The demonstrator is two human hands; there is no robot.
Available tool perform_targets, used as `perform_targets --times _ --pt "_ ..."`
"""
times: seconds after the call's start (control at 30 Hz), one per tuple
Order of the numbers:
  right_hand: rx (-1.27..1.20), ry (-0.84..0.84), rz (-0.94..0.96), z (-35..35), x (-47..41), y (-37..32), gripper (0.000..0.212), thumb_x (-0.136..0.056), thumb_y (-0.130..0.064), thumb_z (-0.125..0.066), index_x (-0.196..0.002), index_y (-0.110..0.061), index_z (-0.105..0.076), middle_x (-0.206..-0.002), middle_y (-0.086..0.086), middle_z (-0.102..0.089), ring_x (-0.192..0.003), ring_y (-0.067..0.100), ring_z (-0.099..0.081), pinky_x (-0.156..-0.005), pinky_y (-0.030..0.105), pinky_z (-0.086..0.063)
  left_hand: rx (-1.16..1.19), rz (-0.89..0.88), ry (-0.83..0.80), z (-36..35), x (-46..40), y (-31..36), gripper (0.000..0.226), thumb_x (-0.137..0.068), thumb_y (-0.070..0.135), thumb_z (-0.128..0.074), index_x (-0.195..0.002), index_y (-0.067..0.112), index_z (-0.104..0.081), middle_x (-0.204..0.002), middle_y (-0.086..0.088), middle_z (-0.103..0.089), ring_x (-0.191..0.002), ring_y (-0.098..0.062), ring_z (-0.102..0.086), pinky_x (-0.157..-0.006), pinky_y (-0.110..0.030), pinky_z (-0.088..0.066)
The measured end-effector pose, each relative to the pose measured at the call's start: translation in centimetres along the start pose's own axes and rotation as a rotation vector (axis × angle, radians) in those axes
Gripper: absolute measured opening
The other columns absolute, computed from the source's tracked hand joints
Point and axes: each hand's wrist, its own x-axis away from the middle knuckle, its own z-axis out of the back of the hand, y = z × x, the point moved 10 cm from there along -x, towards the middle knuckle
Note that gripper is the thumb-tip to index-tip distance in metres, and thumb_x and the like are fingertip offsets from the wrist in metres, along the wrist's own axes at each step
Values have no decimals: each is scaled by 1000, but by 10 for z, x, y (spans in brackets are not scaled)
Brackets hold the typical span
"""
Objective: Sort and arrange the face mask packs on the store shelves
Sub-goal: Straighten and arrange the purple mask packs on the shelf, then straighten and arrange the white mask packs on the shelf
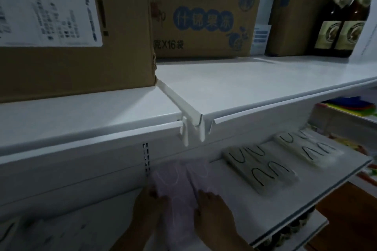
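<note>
Dim white metal store shelf (234, 195): left hand (145, 208) and right hand (214, 210), grips flat, press the pale pink clear-wrapped mask packs (179, 181) between them, probably squaring the row.

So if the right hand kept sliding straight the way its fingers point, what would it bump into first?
The right hand rests on the pink mask packs and points toward the back of the lower shelf. Past the packs, it would probably meet the white back panel under the upper shelf, though depth is hard to judge here.
</note>
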Motion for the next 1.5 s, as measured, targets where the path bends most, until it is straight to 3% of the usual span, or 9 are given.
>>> perform_targets --times 0.17,0.3,0.47,0.6,0.7,0.8,0.87,1.0,1.5 --pt "60 -104 227 -14 -21 -28 68 -99 -42 -33 -154 -20 0 -160 10 9 -148 27 1 -118 38 -12 93 127 93 -3 -8 -19 42 -91 5 -56 -133 -1 -52 -130 -24 -56 -115 -32 -57 -83 -28 -42" --pt "193 -51 399 -12 -22 -46 73 -82 -58 -56 -136 -9 -53 -144 20 -44 -133 29 -45 -109 32 -37 174 140 101 -11 -10 -19 35 -81 1 -56 -114 -1 -63 -114 -24 -66 -94 -26 -61 -82 -33 -47" --pt "171 -222 500 -48 -33 -42 66 -101 -41 -30 -152 -6 -9 -159 20 -4 -147 30 -8 -119 38 -8 47 101 73 -14 -15 -15 39 -86 -13 -48 -119 2 -64 -119 -10 -63 -112 -24 -59 -92 -26 -43" --pt "136 -246 551 -51 -35 -46 65 -98 -43 -34 -151 -10 -16 -158 15 -13 -145 25 -19 -116 36 -22 -75 89 -22 -9 -7 -11 24 -91 0 -53 -100 18 -67 -105 -4 -65 -79 -5 -60 -68 -14 -45" --pt "147 -304 611 -41 -51 -56 62 -96 -41 -41 -146 -7 -27 -150 14 -31 -134 23 -38 -106 33 -34 -398 71 -129 5 -1 -16 41 -100 26 -47 -140 20 -44 -140 4 -46 -120 -4 -46 -88 -6 -32" --pt "-5 -610 997 -26 -29 -101 59 -86 -31 -54 -103 25 -57 -106 40 -59 -92 34 -63 -81 33 -50 -757 143 -274 32 9 -35 63 -101 51 -30 -154 24 -11 -161 1 -9 -148 -17 -6 -116 -25 -4" --pt "108 -281 822 -4 -45 -106 65 -81 -57 -57 -68 4 -72 -72 30 -66 -63 35 -65 -62 29 -52 -852 170 -277 58 20 -40 66 -98 58 -26 -154 27 -8 -162 0 -4 -149 -22 4 -118 -35 -1" --pt "285 -124 565 -11 -46 -105 59 -95 -53 -35 -145 -22 -35 -159 19 -9 -145 32 -17 -111 39 -27 -927 140 -93 127 50 -38 62 -100 55 -27 -154 28 -14 -162 -2 -5 -149 -20 3 -119 -36 -2" --pt "225 -387 832 -101 78 -337 72 -97 -50 -37 -153 -26 0 -160 12 12 -147 32 7 -120 42 -12 -943 210 212 393 207 -150 64 -100 51 -32 -154 25 -11 -162 -1 1 -149 -19 3 -119 -39 -7"
